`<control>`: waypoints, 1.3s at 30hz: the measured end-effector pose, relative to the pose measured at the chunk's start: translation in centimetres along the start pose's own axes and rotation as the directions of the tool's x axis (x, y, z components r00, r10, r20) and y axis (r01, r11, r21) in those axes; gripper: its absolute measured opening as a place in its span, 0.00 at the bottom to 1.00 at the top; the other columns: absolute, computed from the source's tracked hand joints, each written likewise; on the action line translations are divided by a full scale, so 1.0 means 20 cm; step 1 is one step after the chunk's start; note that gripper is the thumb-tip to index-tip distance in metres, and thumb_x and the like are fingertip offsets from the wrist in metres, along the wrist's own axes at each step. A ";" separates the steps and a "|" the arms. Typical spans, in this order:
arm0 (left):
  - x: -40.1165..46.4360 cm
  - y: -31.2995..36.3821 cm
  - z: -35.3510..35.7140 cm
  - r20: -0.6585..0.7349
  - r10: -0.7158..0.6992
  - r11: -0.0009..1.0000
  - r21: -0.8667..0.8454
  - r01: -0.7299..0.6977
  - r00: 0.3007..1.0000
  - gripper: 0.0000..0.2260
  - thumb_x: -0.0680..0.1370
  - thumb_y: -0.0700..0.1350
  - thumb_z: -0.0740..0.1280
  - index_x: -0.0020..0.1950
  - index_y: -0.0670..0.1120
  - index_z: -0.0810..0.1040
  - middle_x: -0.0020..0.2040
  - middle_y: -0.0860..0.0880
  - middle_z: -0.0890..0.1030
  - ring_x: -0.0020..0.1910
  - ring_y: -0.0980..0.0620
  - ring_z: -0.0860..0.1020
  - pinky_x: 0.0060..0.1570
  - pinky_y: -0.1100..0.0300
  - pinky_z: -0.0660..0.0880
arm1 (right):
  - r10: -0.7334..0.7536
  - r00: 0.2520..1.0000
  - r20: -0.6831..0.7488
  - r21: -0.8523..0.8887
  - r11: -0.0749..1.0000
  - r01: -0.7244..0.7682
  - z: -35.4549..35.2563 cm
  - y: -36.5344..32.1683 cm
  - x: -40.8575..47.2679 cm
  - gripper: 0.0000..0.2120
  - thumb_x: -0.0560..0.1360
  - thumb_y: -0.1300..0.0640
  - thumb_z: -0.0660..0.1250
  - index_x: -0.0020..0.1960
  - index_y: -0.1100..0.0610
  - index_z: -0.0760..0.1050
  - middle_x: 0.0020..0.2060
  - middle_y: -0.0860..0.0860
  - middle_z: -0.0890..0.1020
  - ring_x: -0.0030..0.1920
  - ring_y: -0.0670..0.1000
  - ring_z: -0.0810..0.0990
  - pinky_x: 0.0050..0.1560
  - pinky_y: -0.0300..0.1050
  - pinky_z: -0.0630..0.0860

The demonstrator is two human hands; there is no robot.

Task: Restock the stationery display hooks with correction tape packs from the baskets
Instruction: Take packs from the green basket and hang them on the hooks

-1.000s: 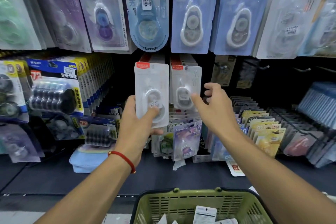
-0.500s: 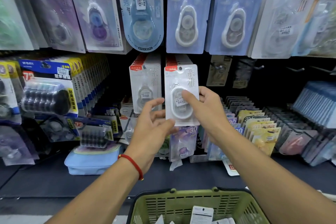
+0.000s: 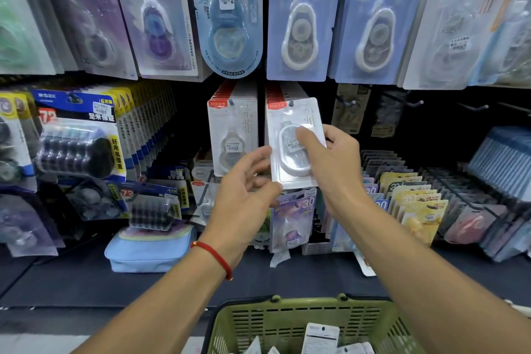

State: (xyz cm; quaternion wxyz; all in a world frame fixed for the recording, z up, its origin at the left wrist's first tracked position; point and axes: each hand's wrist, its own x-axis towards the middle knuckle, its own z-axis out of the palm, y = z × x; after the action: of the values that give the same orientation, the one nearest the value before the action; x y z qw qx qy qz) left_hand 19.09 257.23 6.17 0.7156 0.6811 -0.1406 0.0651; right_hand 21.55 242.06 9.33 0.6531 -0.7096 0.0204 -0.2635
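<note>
I am holding a tape pack up at the display's right-hand white row.

My right hand is pinching the pack, thumb across its blister; my left hand is hanging beside its left edge, fingers relaxed, grasping nothing. The basket is sitting below at the shelf's front edge, holding more packs.

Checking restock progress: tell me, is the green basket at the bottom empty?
No. The green basket has packs lying inside it.
</note>
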 end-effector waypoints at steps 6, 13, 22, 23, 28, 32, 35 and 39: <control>0.02 -0.06 -0.08 -0.014 0.171 0.794 0.594 -0.129 0.985 0.28 0.77 0.38 0.69 0.76 0.56 0.71 0.74 0.58 0.70 0.74 0.58 0.64 0.77 0.56 0.62 | -0.272 0.961 0.049 -0.657 0.716 0.236 -0.04 0.15 -0.01 0.27 0.81 0.45 0.68 0.75 0.55 0.69 0.68 0.53 0.74 0.66 0.56 0.74 0.64 0.57 0.75; 0.11 -0.18 -0.15 0.121 0.203 0.527 0.823 -0.212 0.972 0.37 0.76 0.37 0.70 0.83 0.46 0.59 0.85 0.55 0.38 0.84 0.53 0.43 0.77 0.64 0.49 | -0.164 0.837 0.521 -0.793 0.271 0.546 0.00 0.26 0.01 0.37 0.80 0.52 0.67 0.85 0.51 0.53 0.85 0.46 0.43 0.84 0.52 0.52 0.78 0.57 0.62; 0.08 -0.21 -0.19 0.180 0.205 0.428 0.868 -0.254 0.962 0.36 0.77 0.39 0.70 0.83 0.47 0.60 0.86 0.49 0.47 0.84 0.47 0.49 0.80 0.50 0.57 | -0.229 0.824 0.519 -0.712 0.417 0.565 -0.09 0.26 0.05 0.29 0.81 0.60 0.65 0.80 0.53 0.64 0.85 0.47 0.50 0.79 0.53 0.61 0.68 0.51 0.72; 0.07 -0.21 -0.19 0.205 0.196 0.402 0.875 -0.269 0.959 0.34 0.77 0.39 0.70 0.82 0.47 0.63 0.85 0.47 0.51 0.83 0.45 0.52 0.79 0.48 0.60 | -0.267 0.811 0.521 -0.703 0.405 0.585 -0.12 0.28 0.04 0.27 0.80 0.61 0.65 0.78 0.54 0.67 0.84 0.50 0.56 0.76 0.55 0.65 0.66 0.52 0.72; -0.10 -0.33 -0.19 0.445 -0.120 0.271 0.874 -0.402 0.887 0.24 0.75 0.39 0.66 0.72 0.45 0.74 0.71 0.45 0.74 0.72 0.41 0.70 0.67 0.46 0.71 | 0.134 0.842 0.522 -0.800 0.419 0.429 -0.31 0.51 -0.05 0.14 0.80 0.58 0.64 0.63 0.55 0.79 0.60 0.53 0.83 0.58 0.59 0.81 0.54 0.54 0.78; -0.37 -0.55 -0.20 0.552 -0.626 0.179 0.789 -0.588 0.550 0.20 0.79 0.42 0.65 0.71 0.49 0.75 0.68 0.46 0.76 0.70 0.42 0.72 0.66 0.48 0.74 | 0.667 0.559 0.492 -0.868 0.328 0.373 -0.43 0.87 -0.43 0.12 0.81 0.55 0.64 0.59 0.55 0.83 0.59 0.54 0.84 0.61 0.59 0.81 0.58 0.46 0.74; -0.56 -0.72 -0.22 0.413 -0.860 0.137 0.752 -0.645 0.299 0.23 0.81 0.43 0.66 0.77 0.49 0.71 0.74 0.43 0.72 0.75 0.43 0.69 0.71 0.54 0.68 | 0.799 0.412 0.438 -0.899 0.379 0.222 -0.49 1.21 -0.89 0.16 0.82 0.49 0.68 0.64 0.55 0.81 0.65 0.55 0.81 0.65 0.58 0.79 0.62 0.46 0.74; -0.72 -0.87 -0.21 0.341 -0.884 0.140 0.847 -0.513 0.321 0.22 0.83 0.46 0.64 0.78 0.52 0.70 0.74 0.44 0.73 0.73 0.43 0.71 0.70 0.53 0.69 | 0.881 0.247 0.405 -0.906 0.422 -0.020 -0.37 1.46 -1.41 0.44 0.79 0.35 0.68 0.82 0.61 0.56 0.80 0.60 0.63 0.79 0.61 0.63 0.77 0.52 0.62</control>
State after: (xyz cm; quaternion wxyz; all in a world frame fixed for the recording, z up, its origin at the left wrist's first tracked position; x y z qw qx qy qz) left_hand 10.84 261.63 -14.71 -0.1282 0.8620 -0.3044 -0.3845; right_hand 3.62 241.59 -27.71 0.2385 -0.8769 0.0277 0.4163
